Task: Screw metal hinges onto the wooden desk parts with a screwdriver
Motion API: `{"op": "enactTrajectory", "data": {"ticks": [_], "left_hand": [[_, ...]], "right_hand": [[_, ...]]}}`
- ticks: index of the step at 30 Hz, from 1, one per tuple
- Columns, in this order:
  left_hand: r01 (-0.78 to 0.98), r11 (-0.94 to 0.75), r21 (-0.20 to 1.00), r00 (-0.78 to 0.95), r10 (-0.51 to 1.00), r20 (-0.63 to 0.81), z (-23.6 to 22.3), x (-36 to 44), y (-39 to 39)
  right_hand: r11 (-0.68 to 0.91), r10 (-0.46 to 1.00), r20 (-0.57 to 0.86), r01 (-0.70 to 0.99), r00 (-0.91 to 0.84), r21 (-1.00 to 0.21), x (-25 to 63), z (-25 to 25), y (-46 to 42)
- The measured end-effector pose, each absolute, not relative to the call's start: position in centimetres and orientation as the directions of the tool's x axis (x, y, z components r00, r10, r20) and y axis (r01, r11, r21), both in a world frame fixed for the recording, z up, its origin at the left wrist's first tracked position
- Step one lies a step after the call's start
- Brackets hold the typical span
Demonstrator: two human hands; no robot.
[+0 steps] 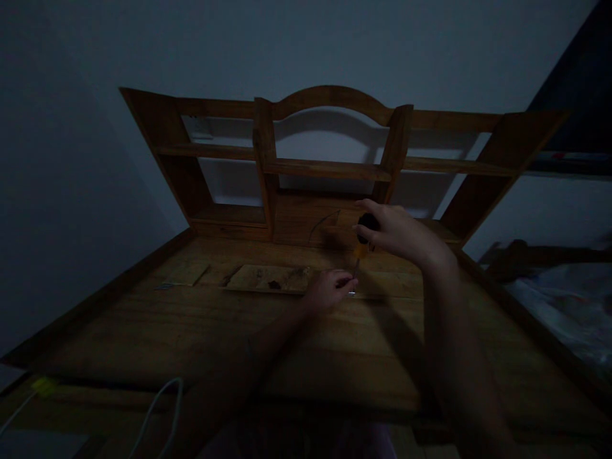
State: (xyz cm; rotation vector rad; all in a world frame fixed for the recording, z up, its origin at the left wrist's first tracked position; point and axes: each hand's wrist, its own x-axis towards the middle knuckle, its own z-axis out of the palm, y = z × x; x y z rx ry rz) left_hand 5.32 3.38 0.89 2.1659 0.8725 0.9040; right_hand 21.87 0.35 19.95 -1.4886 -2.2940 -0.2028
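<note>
My right hand (394, 233) grips the dark, rounded handle end of a screwdriver (361, 250). The handle is yellow lower down, and the thin shaft points steeply down to the desk. At the shaft's lower end is my left hand (329, 289), fingers closed in a pinch beside the tip; what they hold is too small and dark to make out. A small shiny metal piece (352, 293) shows on the desk top just under those fingertips. Both hands are over the wooden desk (268, 322), right of its middle.
A wooden shelf unit (329, 169) with an arched top rises along the desk's back. Worn, paler patches (268, 278) mark the desk top. A white cable (165, 389) loops at the front left, near a yellow item (44, 386). Plastic bags (564, 312) lie at right.
</note>
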Motion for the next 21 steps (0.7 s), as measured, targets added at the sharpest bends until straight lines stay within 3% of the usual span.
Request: {"op": "enactTrajectory", "data": {"ticks": [5, 15, 21], "left_hand": [[0.334, -0.584, 0.74, 0.541, 0.761, 0.357, 0.9, 5.3, 3.5], [0.308, -0.604, 0.735, 0.549, 0.744, 0.381, 0.7, 5.2, 3.4], [0.314, -0.616, 0.723, 0.548, 0.739, 0.392, 0.9, 5.2, 3.4]], "right_hand": [[0.3, 0.869, 0.415, 0.954, -0.27, -0.009, 21.4, 20.0, 0.2], [0.423, 0.854, 0.391, 0.895, -0.343, -0.139, 21.6, 20.7, -0.8], [0.385, 0.835, 0.439, 0.922, -0.332, -0.035, 21.1, 20.3, -0.2]]}}
